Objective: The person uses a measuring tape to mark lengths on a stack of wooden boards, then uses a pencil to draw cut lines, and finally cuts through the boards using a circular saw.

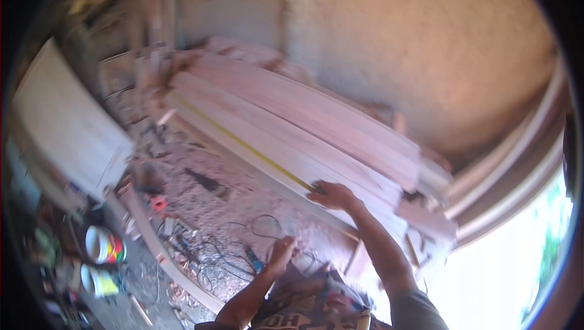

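Yellow measuring tape (243, 142), and we have it running in a long diagonal, from the left of centre down to the middle of the frame, flat along the pale front board (283, 144)! At its lower end we find our right hand (333, 196), reaching in from the lower right, fingers closed on the tape. Our left hand (281, 254), bottom centre, is well apart from the right, fingers curled above the dusty floor (243, 199); whether it grips anything, we cannot tell. Just behind the front board we spot a second board (316, 114), lying alongside it. Over to the lower left, two buckets (96, 243) stand one near the other, and dark cables (210, 263) tangle across the floor close to a curved wooden strip (182, 278). A broad pale panel (73, 117) fills the left side, and up top right we've got a tan wall (420, 38), softly blurred.
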Tool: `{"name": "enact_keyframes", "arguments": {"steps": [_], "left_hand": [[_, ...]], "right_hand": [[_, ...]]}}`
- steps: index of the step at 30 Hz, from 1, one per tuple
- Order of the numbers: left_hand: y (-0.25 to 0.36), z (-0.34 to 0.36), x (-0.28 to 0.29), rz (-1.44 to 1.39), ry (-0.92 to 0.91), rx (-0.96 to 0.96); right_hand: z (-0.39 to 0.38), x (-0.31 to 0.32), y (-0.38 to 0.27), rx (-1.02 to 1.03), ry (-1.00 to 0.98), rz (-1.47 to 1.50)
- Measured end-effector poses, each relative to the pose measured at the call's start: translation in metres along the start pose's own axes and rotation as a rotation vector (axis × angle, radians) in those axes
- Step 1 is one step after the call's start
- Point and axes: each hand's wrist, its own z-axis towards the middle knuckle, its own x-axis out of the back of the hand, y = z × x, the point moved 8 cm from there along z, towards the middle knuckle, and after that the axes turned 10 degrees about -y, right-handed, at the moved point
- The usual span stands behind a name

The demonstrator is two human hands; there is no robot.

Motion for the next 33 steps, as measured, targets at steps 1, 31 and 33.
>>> {"name": "enact_keyframes", "arguments": {"steps": [1,31,33], "left_hand": [[0.005,0.006,-0.027,0.045,-0.083,0.018],[-0.161,0.067,-0.432,-0.500,-0.461,0.354],[-0.162,0.069,-0.429,-0.482,-0.444,0.351]], "right_hand": [[-0.021,-0.002,0.018,-0.069,0.035,0.022],[-0.341,-0.035,0.340,-0.292,0.871,0.919],[-0.354,-0.034,0.315,-0.121,1.145,0.988]]}}
